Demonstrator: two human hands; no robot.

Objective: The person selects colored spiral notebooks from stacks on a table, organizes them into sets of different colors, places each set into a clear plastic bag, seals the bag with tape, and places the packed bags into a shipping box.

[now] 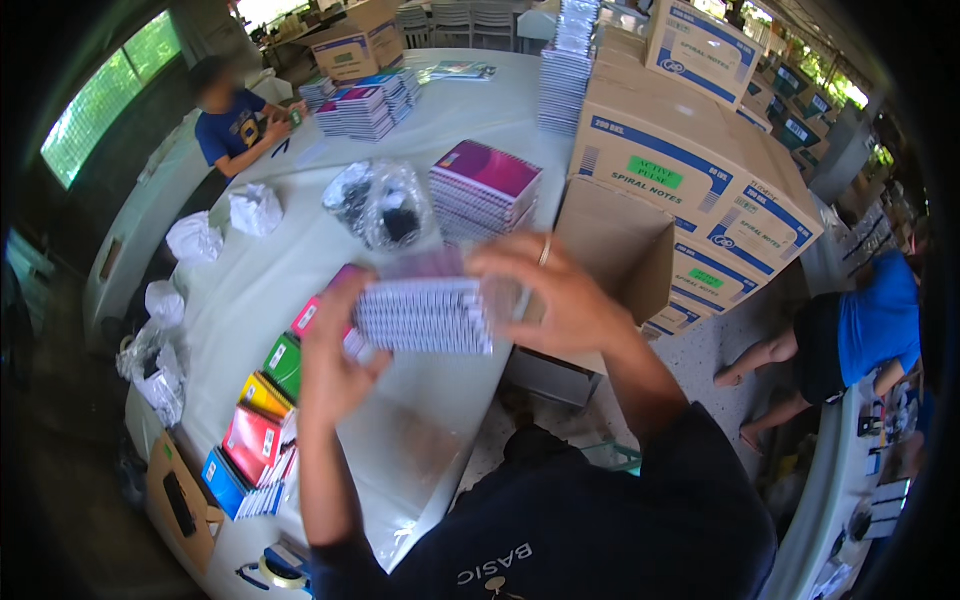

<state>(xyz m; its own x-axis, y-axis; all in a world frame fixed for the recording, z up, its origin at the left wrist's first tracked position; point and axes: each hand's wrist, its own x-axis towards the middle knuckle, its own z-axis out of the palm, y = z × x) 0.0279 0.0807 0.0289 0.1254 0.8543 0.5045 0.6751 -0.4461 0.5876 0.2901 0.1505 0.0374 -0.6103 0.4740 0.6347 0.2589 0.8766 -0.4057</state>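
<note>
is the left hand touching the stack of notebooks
Touching: the head view shows the left hand gripping the left end of the stack of notebooks.

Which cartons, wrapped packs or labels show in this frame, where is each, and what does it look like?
Stacked cartons: right of the table, tan cardboard with blue print.
Green labels: small rectangles on the carton sides.
Open carton: far table end, tan.
Wrapped notebook pack: held between left hand and right hand, white spiral edges under clear film.
Crumpled clear wrap: on the white table, behind the pack.
</note>
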